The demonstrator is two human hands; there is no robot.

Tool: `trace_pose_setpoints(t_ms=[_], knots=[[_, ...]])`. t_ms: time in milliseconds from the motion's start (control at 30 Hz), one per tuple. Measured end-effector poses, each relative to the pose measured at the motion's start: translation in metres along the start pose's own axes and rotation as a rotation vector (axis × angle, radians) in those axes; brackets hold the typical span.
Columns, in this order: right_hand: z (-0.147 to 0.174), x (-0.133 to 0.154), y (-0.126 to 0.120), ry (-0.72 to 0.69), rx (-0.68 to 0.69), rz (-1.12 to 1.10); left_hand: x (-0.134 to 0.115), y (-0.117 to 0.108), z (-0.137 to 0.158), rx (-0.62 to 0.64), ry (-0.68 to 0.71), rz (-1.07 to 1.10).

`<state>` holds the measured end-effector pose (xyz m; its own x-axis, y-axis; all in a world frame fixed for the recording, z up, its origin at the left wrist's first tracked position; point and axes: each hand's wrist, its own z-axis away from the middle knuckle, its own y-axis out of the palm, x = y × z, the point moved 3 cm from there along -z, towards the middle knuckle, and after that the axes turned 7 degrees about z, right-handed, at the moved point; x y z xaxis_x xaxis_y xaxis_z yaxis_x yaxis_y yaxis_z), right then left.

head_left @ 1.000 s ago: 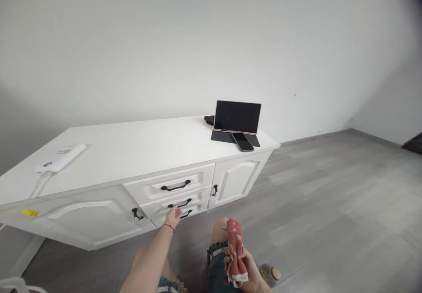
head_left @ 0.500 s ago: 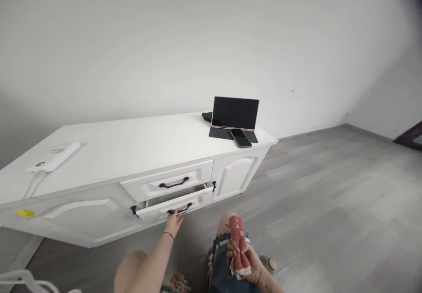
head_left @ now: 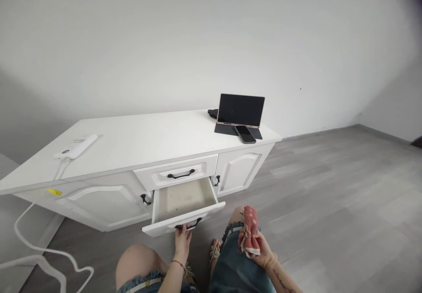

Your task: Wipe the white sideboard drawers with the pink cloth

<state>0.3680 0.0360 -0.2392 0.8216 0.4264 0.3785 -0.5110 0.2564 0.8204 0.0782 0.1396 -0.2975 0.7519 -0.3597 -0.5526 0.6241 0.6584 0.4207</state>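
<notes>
A long white cabinet (head_left: 132, 141) stands in front of me against a plain wall, on grey plank flooring (head_left: 329, 205). Its lower middle drawer (head_left: 184, 200) is pulled well out toward me, bare pale bottom showing, while the drawer above it (head_left: 178, 175) sits closed with a black handle. On the cabinet top at the right end a dark tablet (head_left: 240, 110) stands propped on its folded cover, with a phone (head_left: 245, 134) lying flat just in front of it, touching the cover. At the left end lies a white power strip (head_left: 76, 146), its cable (head_left: 42, 240) trailing over the edge and looping across the floor. My left hand (head_left: 183, 239) reaches to the front of the open drawer, fingers curled around its black handle (head_left: 187, 226). My right hand (head_left: 255, 247) rests above my knee, closed around a folded red cloth (head_left: 250, 230) with small pale spots and a white edge, held upright.
</notes>
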Motion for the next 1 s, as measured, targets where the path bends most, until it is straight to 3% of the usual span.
trace_pose_setpoints(t_ms=[367, 533, 1000], knots=[[0.002, -0.002, 0.000, -0.011, -0.074, 0.056, 0.018, -0.039, 0.021, 0.030, -0.015, 0.028], [-0.002, -0.005, 0.001, 0.033, 0.000, 0.007, 0.018, -0.037, 0.022, 0.039, 0.015, -0.019], [-0.016, -0.015, 0.010, 0.074, 0.035, 0.040, 0.019, -0.039, 0.010, 0.007, 0.034, -0.101]])
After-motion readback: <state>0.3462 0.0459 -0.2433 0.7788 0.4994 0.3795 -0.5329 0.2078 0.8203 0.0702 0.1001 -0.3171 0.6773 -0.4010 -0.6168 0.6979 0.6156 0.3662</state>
